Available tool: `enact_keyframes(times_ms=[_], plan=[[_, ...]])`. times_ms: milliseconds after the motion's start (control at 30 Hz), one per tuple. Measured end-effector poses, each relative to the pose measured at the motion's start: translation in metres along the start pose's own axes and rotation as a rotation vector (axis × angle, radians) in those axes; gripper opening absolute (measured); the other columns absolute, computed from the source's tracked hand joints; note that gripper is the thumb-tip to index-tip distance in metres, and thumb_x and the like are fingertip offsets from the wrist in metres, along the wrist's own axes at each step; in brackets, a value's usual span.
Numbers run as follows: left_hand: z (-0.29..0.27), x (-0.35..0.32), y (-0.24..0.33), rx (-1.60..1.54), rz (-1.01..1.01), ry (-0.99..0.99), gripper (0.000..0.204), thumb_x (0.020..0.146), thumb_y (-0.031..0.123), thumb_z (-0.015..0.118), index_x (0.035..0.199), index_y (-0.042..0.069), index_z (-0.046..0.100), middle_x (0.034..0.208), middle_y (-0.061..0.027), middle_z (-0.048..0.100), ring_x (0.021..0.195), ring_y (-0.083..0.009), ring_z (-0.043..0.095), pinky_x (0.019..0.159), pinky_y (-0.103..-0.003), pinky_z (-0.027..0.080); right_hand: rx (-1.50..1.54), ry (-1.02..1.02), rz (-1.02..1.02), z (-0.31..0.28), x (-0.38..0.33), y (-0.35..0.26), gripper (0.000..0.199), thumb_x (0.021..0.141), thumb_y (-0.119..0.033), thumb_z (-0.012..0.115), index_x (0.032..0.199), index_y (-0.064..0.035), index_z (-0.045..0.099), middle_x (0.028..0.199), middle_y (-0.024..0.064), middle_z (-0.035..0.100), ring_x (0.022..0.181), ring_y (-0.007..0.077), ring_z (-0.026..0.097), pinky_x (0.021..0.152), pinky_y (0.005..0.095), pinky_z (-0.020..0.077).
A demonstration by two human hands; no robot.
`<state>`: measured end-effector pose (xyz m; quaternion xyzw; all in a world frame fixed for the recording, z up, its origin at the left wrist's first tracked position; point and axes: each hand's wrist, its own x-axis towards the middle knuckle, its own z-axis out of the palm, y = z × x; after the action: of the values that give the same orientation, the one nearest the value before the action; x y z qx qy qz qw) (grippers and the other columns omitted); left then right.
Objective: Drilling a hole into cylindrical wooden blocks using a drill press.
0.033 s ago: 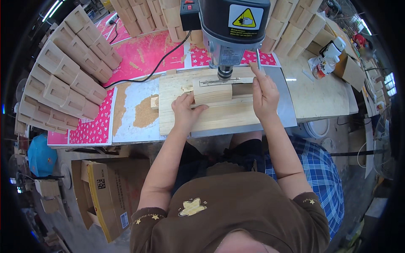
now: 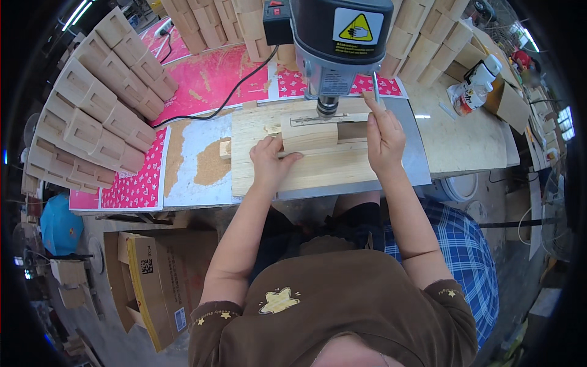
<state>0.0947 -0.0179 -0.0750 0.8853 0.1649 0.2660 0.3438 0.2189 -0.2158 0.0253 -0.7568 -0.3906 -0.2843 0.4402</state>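
Directly below the drill press, a pale wooden block lay on a flat wooden board, its longer visible side running left to right and its rounded face turned toward the person. The chuck of the drill press hung over the block's rear part; whether it touched could not be told.

The drill press carried a white label with a yellow warning triangle, a hand sign and small lines of writing, and a paler printed label lower down.

To the lower left of the drill press, the left hand was partly open, fingers at the block's left end and thumb stretched along its front. To the lower right, the right hand was raised beside the drill press's metal lever, forefinger extended; whether its fingers gripped the lever could not be told.

Stacks of recessed wooden blocks stood on the surface left of the drill press. To its right, a white bottle with a coloured label stood before an open carton. On the floor, lower left of the drill press, a printed cardboard box bore a square code; loose cardboard showed inside.
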Motion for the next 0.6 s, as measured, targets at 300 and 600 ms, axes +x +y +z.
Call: enact_keyframes(times_ms=[300,600], plan=[[0.007,-0.01,0.004,0.16,0.046,0.026,0.053,0.057,0.035,0.079,0.104,0.014,0.065,0.083,-0.0031,0.058,0.087,-0.0246,0.055,0.079,-0.043,0.033,-0.11,0.061,0.033,-0.049,0.096,-0.025,0.022,0.091,-0.022,0.054,0.084,-0.0015,0.059,0.065,0.0118,0.051,0.057,0.0226,0.05,0.055,0.0322,0.0411],[0.034,-0.011,0.02,0.058,0.134,0.103,0.055,0.058,0.034,0.079,0.108,0.015,0.063,0.08,-0.0001,0.057,0.084,-0.0208,0.054,0.085,-0.04,0.03,-0.063,0.049,0.054,-0.021,0.165,0.001,0.036,0.092,-0.031,0.049,0.077,0.001,0.055,0.062,0.0123,0.05,0.058,0.0187,0.049,0.059,0.0312,0.0404]])
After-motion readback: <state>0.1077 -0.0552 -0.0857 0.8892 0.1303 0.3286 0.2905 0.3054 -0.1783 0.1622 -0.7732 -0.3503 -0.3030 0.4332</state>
